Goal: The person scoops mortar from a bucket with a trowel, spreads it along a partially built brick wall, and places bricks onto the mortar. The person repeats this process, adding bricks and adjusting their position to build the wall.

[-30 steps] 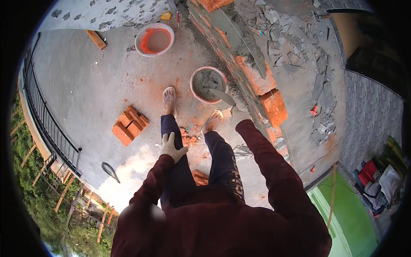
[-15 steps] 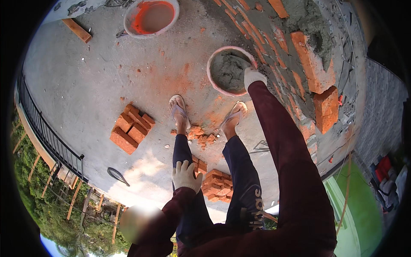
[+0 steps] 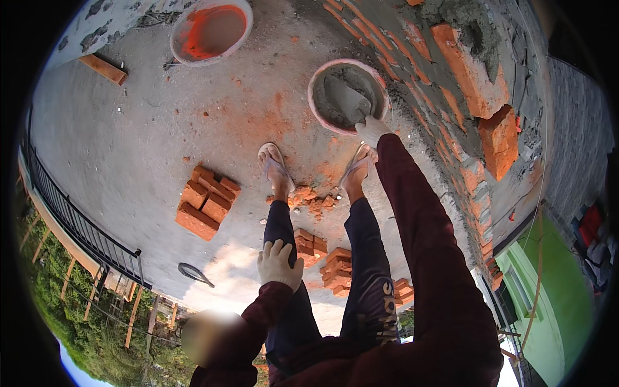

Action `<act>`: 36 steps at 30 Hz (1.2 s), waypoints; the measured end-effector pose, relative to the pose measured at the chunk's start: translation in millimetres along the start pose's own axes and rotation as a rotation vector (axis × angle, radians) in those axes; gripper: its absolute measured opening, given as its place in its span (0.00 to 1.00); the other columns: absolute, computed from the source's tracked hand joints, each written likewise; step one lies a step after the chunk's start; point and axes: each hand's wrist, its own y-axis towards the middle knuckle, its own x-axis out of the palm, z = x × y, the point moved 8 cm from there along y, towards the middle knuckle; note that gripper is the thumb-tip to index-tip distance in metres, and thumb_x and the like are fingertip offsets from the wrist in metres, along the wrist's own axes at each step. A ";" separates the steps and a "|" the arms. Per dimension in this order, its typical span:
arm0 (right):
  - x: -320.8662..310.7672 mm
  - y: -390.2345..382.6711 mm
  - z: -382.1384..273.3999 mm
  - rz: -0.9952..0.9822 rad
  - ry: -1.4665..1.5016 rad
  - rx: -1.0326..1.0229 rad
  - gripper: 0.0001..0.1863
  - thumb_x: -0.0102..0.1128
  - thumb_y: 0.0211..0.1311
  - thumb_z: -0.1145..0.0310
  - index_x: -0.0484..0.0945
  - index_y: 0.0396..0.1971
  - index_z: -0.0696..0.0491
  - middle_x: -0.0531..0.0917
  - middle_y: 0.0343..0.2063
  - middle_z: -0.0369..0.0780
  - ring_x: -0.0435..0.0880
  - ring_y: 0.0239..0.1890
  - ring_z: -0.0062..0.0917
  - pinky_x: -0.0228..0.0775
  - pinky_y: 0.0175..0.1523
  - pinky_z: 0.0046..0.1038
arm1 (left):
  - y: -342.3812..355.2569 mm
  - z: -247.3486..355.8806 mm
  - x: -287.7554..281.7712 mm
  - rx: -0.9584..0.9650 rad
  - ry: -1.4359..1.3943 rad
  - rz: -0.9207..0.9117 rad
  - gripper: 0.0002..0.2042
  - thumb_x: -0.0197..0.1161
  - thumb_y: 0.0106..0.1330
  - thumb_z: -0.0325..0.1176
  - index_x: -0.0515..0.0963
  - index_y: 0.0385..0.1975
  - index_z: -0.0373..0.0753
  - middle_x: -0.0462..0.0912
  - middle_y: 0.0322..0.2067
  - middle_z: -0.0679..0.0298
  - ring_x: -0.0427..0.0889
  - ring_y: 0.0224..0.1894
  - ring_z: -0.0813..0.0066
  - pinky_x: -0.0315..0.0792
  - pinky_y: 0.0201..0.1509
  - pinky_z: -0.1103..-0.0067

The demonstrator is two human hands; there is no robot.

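My right hand, in a pale glove, grips a trowel at the near rim of a round tub. Its metal blade lies in the grey mortar inside that tub. Resting on my left knee is my gloved left hand, its fingers spread and holding nothing. Just right of the tub runs a brick wall with mortar joints. Along its top sit a mortar-smeared brick and another orange brick, beside wet mortar.
A second tub with cloudy liquid and red stains stands at the far left. Stacked bricks lie left of my feet, broken brick pieces between them, more bricks nearer. A black railing edges the left side; a dark loop lies nearby.
My right hand has drawn back slightly toward me, and the trowel blade now shows in the mortar. The view has shifted a little; my left hand stays on the knee.
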 end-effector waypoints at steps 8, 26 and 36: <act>-25.6 -47.7 11.1 0.138 -0.071 0.230 0.26 0.57 0.70 0.63 0.70 0.62 0.63 0.86 0.47 0.61 0.88 0.50 0.55 0.80 0.54 0.49 | 1.8 -3.9 -2.6 -0.045 -0.024 -0.088 0.21 0.70 0.60 0.44 0.84 0.51 0.40 0.81 0.56 0.59 0.74 0.62 0.55 0.67 0.68 0.59; 80.2 -15.5 -70.7 0.029 1.242 0.057 0.17 0.69 0.60 0.74 0.75 0.48 0.58 0.77 0.26 0.35 0.77 0.19 0.19 0.68 0.24 0.27 | 2.1 -2.3 0.7 -0.055 0.022 -0.122 0.20 0.69 0.60 0.43 0.85 0.50 0.41 0.82 0.56 0.59 0.75 0.63 0.56 0.68 0.68 0.59; 51.3 -61.2 -27.4 0.075 1.059 -0.145 0.32 0.72 0.57 0.69 0.74 0.63 0.55 0.83 0.34 0.39 0.82 0.27 0.26 0.75 0.33 0.32 | 1.5 11.3 5.5 0.011 0.086 -0.085 0.19 0.69 0.60 0.43 0.86 0.48 0.42 0.83 0.54 0.61 0.77 0.61 0.57 0.70 0.66 0.60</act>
